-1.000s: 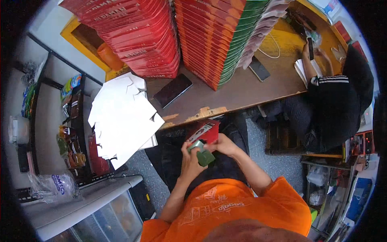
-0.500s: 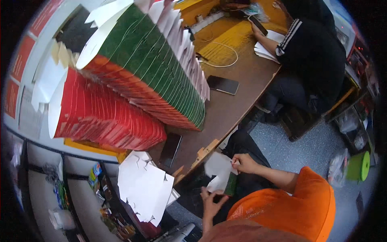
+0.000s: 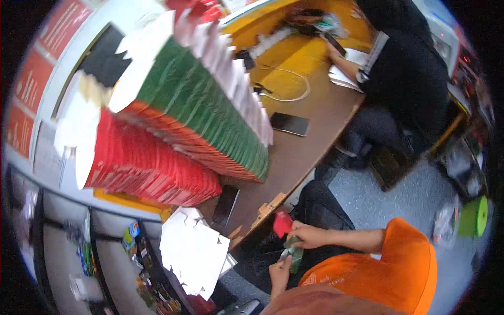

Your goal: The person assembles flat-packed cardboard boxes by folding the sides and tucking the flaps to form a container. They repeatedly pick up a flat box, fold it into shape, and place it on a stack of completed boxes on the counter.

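Over my lap, both hands hold a small die-cut card carton [image 3: 282, 224]. Its red flap sticks out beyond my fingers and a green part shows between my hands. My right hand [image 3: 308, 235] is closed on the upper part, with its fingers pressed together. Lower and to the left, my left hand [image 3: 280, 271] pinches the other end. Motion blurs the card, and my fingers partly cover it. To the left lies a pile of white die-cut card blanks [image 3: 190, 253] with slots cut along their edges.
Tall nested rows of green cartons [image 3: 199, 100] and red cartons [image 3: 149, 163] stand on the brown table [image 3: 294, 163]. Two dark phones [image 3: 290, 124] [image 3: 226, 205] lie there. A person in black [image 3: 407, 84] sits at the far right. A green bin [image 3: 473, 217] stands on the floor.
The card has turned from its white side to its red and green side and is more folded. My right hand has moved down and left; my left hand has shifted slightly right.
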`<state>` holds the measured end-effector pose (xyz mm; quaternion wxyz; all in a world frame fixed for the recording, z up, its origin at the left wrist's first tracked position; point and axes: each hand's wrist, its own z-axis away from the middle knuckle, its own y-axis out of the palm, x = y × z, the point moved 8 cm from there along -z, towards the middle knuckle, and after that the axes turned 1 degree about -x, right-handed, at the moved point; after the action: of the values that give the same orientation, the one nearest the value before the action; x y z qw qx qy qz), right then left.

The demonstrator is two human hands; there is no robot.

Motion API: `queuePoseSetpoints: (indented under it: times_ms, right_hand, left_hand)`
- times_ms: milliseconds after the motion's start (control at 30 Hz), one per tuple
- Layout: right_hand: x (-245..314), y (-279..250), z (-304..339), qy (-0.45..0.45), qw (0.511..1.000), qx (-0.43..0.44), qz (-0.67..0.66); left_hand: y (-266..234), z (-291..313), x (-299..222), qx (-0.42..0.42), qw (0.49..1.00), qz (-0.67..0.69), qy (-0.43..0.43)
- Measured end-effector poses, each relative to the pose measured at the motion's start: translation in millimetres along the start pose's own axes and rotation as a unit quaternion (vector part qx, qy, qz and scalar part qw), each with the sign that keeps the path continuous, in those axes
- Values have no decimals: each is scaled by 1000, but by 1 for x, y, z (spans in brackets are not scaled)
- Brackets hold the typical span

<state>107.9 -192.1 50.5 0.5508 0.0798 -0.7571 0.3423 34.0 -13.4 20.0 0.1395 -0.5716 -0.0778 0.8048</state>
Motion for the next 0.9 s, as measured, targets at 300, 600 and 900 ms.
queuePoseSetpoints:
  times_ms: [300, 600, 900]
  right_hand:
    - [-19, 25, -1, 138, 976, 96, 140]
    - [-14, -7, 18, 82, 990, -94, -64]
    - [-14, -8, 28, 167, 965, -182, 87]
  left_hand:
    - [31, 3, 18, 5, 997, 77, 3]
    - [-3, -28, 50, 17, 943, 327, -54]
    - [4, -30, 57, -133, 963, 225, -68]
